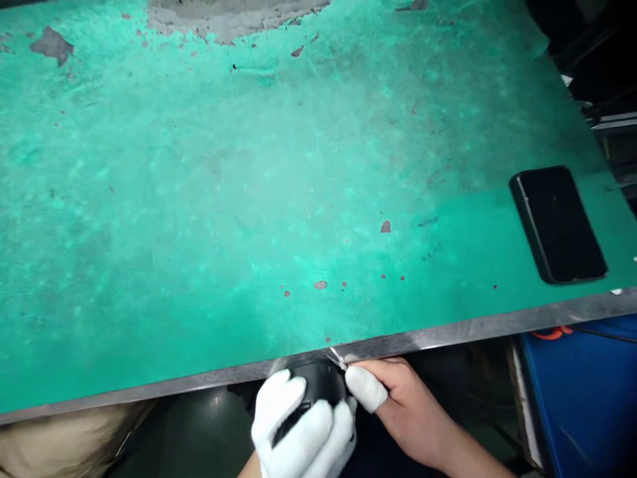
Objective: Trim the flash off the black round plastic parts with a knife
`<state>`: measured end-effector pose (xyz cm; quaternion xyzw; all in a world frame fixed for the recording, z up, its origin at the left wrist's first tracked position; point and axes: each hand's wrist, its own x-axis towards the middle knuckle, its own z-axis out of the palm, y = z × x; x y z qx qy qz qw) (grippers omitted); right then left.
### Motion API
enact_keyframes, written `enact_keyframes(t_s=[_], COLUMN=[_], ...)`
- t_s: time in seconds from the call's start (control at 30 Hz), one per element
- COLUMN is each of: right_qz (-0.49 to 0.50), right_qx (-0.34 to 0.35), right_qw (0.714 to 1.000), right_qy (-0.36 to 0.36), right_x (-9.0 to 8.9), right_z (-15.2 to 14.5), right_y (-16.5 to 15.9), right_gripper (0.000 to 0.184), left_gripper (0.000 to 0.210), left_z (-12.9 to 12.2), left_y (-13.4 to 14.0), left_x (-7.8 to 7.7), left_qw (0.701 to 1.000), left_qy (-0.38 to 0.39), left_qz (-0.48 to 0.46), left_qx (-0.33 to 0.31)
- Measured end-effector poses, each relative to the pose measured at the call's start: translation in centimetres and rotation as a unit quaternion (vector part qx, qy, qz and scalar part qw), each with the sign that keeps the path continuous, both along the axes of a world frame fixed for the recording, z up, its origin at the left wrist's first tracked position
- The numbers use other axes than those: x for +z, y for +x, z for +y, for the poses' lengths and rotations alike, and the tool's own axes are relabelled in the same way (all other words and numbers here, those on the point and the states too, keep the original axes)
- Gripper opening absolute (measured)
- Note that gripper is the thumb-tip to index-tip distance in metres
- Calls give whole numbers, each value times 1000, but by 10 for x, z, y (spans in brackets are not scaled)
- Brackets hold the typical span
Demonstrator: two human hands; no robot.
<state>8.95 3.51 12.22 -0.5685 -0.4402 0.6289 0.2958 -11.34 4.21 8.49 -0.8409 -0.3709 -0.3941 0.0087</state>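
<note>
At the near edge of the green table, my left hand (303, 431) in a white glove is wrapped round a black, rounded part (318, 384) with a smooth surface. Its exact kind does not show. My right hand (398, 405) is mostly bare, with a white cover on the thumb. Thumb and forefinger pinch a thin, light-coloured piece (338, 358) close beside the black part's upper right side. That piece is small and blurred, so I cannot tell its kind. The lower side of the black part is hidden by my gloved fingers.
The green tabletop (249, 186) has worn patches and a metal front edge (448, 334). A black, phone-like slab (560, 224) lies at the right. Below the edge stand a blue container (582, 392) at right, with an orange item (552, 333), and a tan bag-like thing (60, 441) at left.
</note>
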Motion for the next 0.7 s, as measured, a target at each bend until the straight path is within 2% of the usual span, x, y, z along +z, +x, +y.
enact_keyframes(t_s=[0.13, 0.23, 0.57, 0.63, 0.7], right_qz=[39, 64, -8, -16, 1], right_qx=[-56, -58, -36, -38, -47], right_qw=[998, 996, 997, 997, 997], right_qy=[3, 25, 74, 70, 57], right_x=[-6, -7, -20, -22, -24], right_z=[-15, -24, -21, -23, -24], right_y=[0, -3, -5, -5, -6], right_gripper=[35, 32, 32, 33, 35], left_gripper=[39, 36, 37, 36, 37], left_z=[12, 15, 16, 16, 15], left_y=[18, 25, 27, 29, 29], left_x=[16, 24, 24, 28, 36], left_qw=[998, 997, 998, 997, 995], left_qy=[-2, -20, -3, -8, -43], left_qz=[-65, -78, -67, -74, -87], left_qx=[5, 4, 9, 11, 0])
